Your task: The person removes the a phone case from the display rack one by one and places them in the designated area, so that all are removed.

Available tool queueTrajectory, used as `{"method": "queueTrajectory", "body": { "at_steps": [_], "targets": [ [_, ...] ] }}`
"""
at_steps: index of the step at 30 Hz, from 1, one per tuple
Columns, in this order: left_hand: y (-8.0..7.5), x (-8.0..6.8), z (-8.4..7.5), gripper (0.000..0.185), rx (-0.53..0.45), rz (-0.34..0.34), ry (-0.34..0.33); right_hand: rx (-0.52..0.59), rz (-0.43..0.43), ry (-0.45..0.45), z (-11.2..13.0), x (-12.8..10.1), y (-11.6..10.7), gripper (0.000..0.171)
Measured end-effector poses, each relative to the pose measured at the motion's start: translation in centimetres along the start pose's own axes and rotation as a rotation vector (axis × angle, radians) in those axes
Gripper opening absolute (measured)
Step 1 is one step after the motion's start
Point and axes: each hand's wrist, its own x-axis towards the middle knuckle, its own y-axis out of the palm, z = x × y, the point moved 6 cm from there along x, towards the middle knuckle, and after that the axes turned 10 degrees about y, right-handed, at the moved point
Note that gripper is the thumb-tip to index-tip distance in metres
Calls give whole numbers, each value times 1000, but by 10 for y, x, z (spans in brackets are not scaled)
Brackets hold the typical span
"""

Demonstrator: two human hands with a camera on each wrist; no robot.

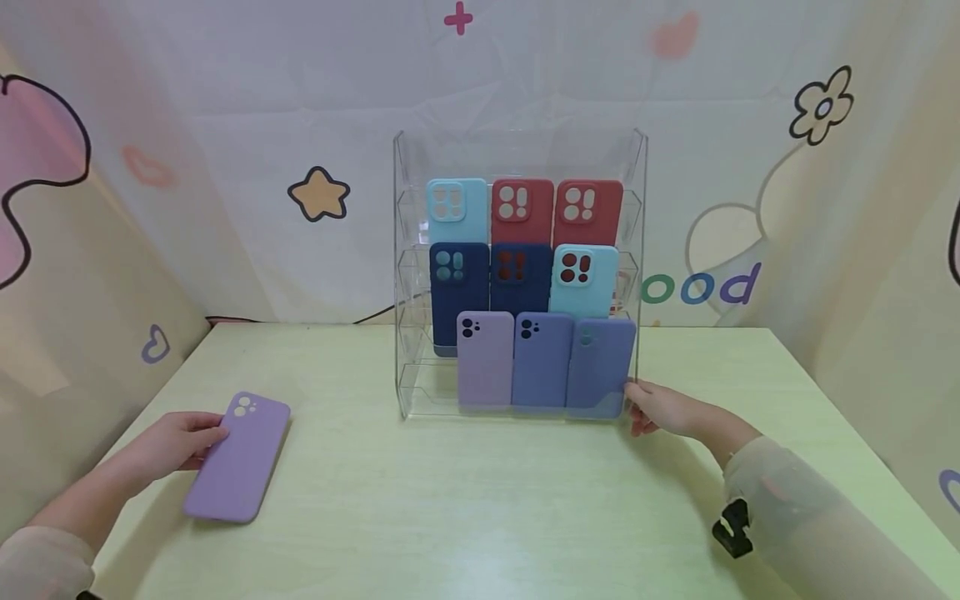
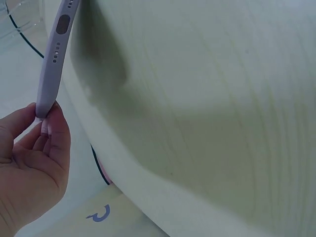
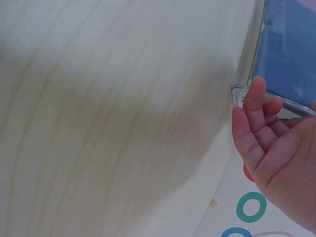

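A lilac phone case (image 1: 238,457) lies flat on the pale green table (image 1: 480,500) at the front left. My left hand (image 1: 216,435) pinches its near-left edge; in the left wrist view the thumb and a finger (image 2: 60,129) hold one corner of the case (image 2: 53,64). A clear acrylic tiered rack (image 1: 403,367) stands mid-table with three rows of cases: light blue and red on top, navy and light blue in the middle, lilac and periwinkle below. My right hand (image 1: 634,408) rests with fairly straight fingers (image 3: 252,96) against the rack's lower right corner (image 3: 296,106).
A cartoon-printed curtain encloses the table at the back and both sides. A dark cable (image 1: 247,320) runs along the back edge. A black clip (image 1: 733,527) sits on my right sleeve. Bare tabletop lies in front of the rack, between my hands.
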Motion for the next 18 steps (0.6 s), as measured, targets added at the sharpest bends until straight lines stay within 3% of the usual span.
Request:
{"method": "queueTrajectory", "body": {
  "at_steps": [10,18],
  "targets": [
    [-6,4,12,54,162,15,-46,-2,13,1,-2,-1,0,37],
    [-5,6,21,58,177,-2,-78,-6,18,8,-2,-1,-1,38]
  ]
}}
